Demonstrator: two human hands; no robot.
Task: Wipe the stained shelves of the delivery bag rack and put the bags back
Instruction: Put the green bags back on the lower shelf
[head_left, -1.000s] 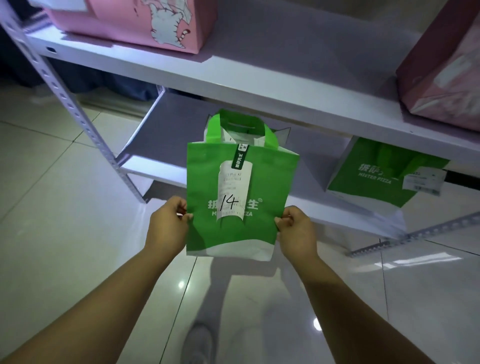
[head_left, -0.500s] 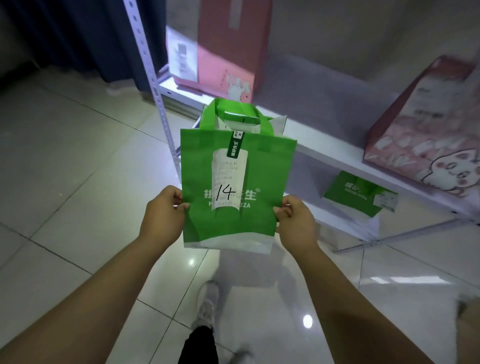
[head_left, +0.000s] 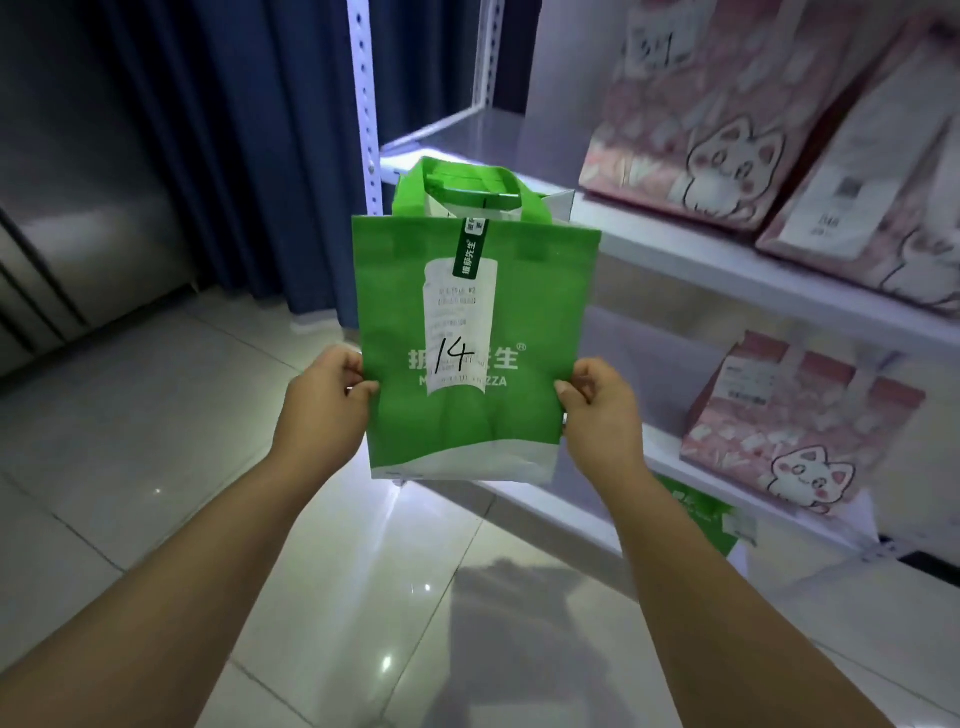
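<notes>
White metal rack, perforated upright (head_left: 363, 104) at left corner. Upper shelf (head_left: 675, 252): 2 pink cat-print bags (head_left: 727, 130) (head_left: 872, 197) lying side by side, tilted back. Middle shelf (head_left: 654, 374): 1 pink cat-print bag (head_left: 795, 426) toward right. Green bag (head_left: 701, 525) below middle shelf, mostly hidden. Rack stands on glossy pale tiled floor (head_left: 156, 467).

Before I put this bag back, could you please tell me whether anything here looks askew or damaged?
Nothing looks spilled or damaged. The left hand and right hand hold the green bag upright; the pink bags lie back on their shelves.
</notes>
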